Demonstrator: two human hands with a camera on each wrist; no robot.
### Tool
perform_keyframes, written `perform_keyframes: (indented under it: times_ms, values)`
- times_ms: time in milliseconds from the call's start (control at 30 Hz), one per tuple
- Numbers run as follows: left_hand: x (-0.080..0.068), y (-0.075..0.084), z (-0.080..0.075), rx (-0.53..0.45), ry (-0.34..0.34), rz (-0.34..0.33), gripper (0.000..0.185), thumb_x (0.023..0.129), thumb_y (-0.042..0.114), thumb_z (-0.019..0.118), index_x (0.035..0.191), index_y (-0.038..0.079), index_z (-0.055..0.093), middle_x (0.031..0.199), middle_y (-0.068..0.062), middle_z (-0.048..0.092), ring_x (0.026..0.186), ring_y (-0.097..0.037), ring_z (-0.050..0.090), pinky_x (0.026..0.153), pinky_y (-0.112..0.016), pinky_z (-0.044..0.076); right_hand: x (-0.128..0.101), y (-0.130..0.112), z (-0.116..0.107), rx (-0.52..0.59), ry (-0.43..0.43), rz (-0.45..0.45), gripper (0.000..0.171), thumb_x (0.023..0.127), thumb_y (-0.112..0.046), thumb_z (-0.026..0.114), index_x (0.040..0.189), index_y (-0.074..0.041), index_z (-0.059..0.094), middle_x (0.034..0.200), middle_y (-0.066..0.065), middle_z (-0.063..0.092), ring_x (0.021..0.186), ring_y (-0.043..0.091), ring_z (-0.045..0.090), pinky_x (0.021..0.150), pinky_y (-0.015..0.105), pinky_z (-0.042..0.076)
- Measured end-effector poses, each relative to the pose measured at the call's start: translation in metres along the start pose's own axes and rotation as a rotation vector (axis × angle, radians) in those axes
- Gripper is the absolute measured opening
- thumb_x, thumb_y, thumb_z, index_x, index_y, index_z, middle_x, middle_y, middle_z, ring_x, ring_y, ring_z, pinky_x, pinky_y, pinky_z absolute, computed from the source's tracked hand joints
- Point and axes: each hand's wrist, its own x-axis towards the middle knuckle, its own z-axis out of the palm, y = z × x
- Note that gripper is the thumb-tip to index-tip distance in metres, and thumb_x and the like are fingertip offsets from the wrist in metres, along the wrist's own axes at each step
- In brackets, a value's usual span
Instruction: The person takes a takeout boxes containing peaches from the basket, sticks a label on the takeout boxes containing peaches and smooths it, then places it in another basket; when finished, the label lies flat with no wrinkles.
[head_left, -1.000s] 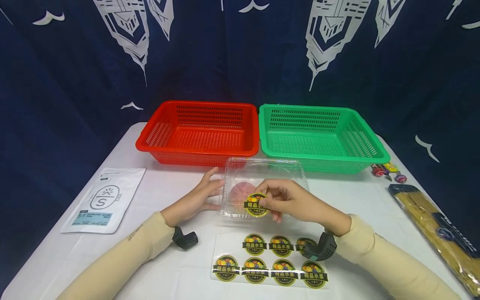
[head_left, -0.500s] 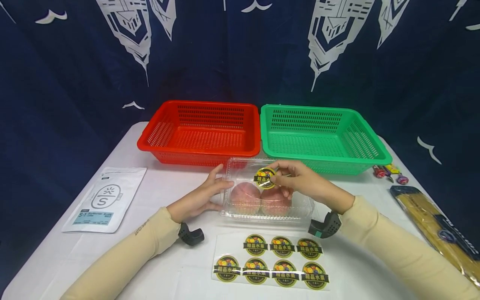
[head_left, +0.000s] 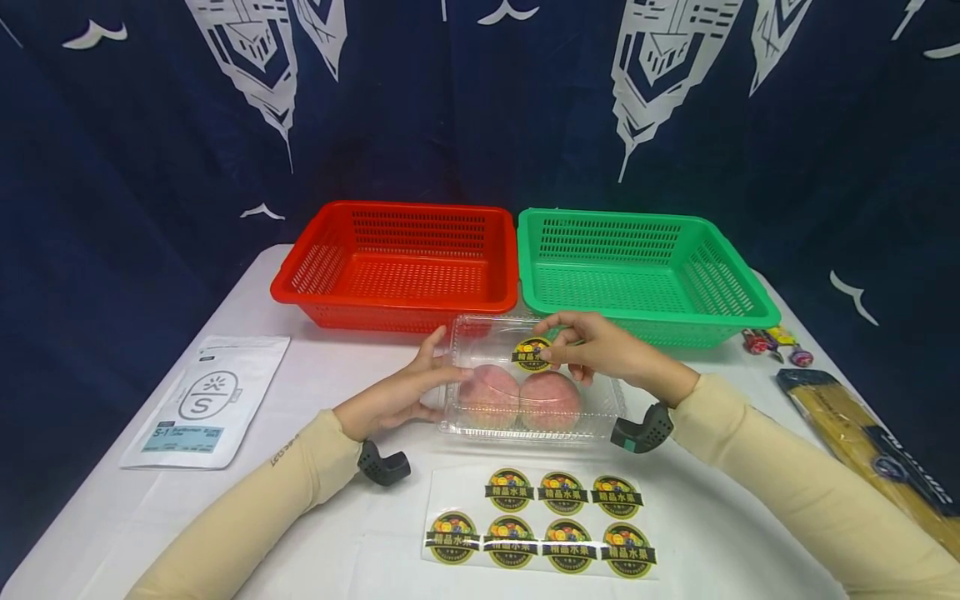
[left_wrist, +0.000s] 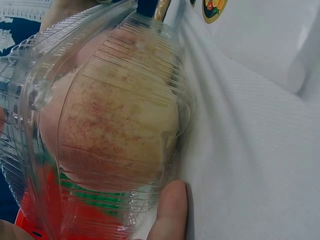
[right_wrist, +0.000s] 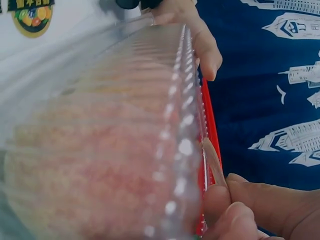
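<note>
A clear plastic clamshell box [head_left: 480,435] stands at the middle of the table with two peaches [head_left: 551,402] visible through it. My left hand [head_left: 399,395] lies along the box's left side, fingers spread and touching it. In the left wrist view, one fingertip [left_wrist: 171,210] is by the box's base. My right hand [head_left: 603,350] pinches a round black-and-gold fruit sticker [head_left: 528,355] between thumb and finger, over the rear of the lid. The right wrist view shows the sticker [right_wrist: 214,162] edge-on, close to the lid; whether it touches cannot be told.
A sheet of several matching stickers [head_left: 538,525] lies in front of the box. Behind it stand a red basket [head_left: 397,312] and a green basket [head_left: 652,327]. A white pouch [head_left: 206,400] is at left; lollipops [head_left: 776,343] and a long brown packet [head_left: 870,450] are at right.
My right hand has carried the sticker back and slightly right, from the box's front to above the lid's rear, uncovering the peaches. My left fingers have shifted slightly onto the box's edge.
</note>
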Motion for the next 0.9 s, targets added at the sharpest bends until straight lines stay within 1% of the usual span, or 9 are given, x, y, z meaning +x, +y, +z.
perform_keyframes:
  times_ms: [300, 533, 700, 900]
  values:
    - [-0.001, -0.002, 0.001, -0.007, -0.001, -0.005, 0.111, 0.099, 0.028, 0.065, 0.171, 0.028, -0.02, 0.174, -0.031, -0.005, 0.16, -0.056, 0.007, 0.112, -0.083, 0.032, 0.003, -0.001, 0.002, -0.032, -0.007, 0.028, 0.04, 0.102, -0.002, 0.069, 0.136, 0.01, 0.051, 0.079, 0.004, 0.065, 0.052, 0.009, 0.049, 0.047, 0.022, 0.045]
    - [-0.001, -0.003, 0.001, -0.011, 0.001, -0.005, 0.111, 0.099, 0.027, 0.065, 0.171, 0.029, -0.02, 0.175, -0.028, -0.005, 0.16, -0.055, 0.008, 0.112, -0.082, 0.033, 0.006, -0.001, 0.006, -0.048, 0.035, 0.043, 0.042, 0.098, -0.003, 0.073, 0.133, 0.008, 0.051, 0.076, 0.007, 0.06, 0.048, 0.009, 0.046, 0.045, 0.022, 0.043]
    - [-0.001, -0.003, 0.001, -0.011, 0.001, -0.006, 0.11, 0.099, 0.028, 0.065, 0.171, 0.029, -0.019, 0.175, -0.029, -0.005, 0.161, -0.055, 0.007, 0.113, -0.082, 0.032, 0.007, -0.001, 0.009, -0.123, 0.069, 0.03, 0.043, 0.096, -0.003, 0.076, 0.131, 0.006, 0.052, 0.074, 0.003, 0.063, 0.047, 0.01, 0.046, 0.044, 0.024, 0.042]
    - [0.0, -0.002, 0.001, -0.022, 0.005, -0.009, 0.11, 0.099, 0.027, 0.065, 0.171, 0.029, -0.018, 0.175, -0.029, -0.003, 0.161, -0.055, 0.006, 0.113, -0.083, 0.03, 0.006, 0.0, 0.013, -0.21, 0.121, -0.02, 0.04, 0.096, -0.004, 0.078, 0.128, 0.003, 0.055, 0.076, 0.003, 0.063, 0.046, 0.013, 0.046, 0.043, 0.027, 0.042]
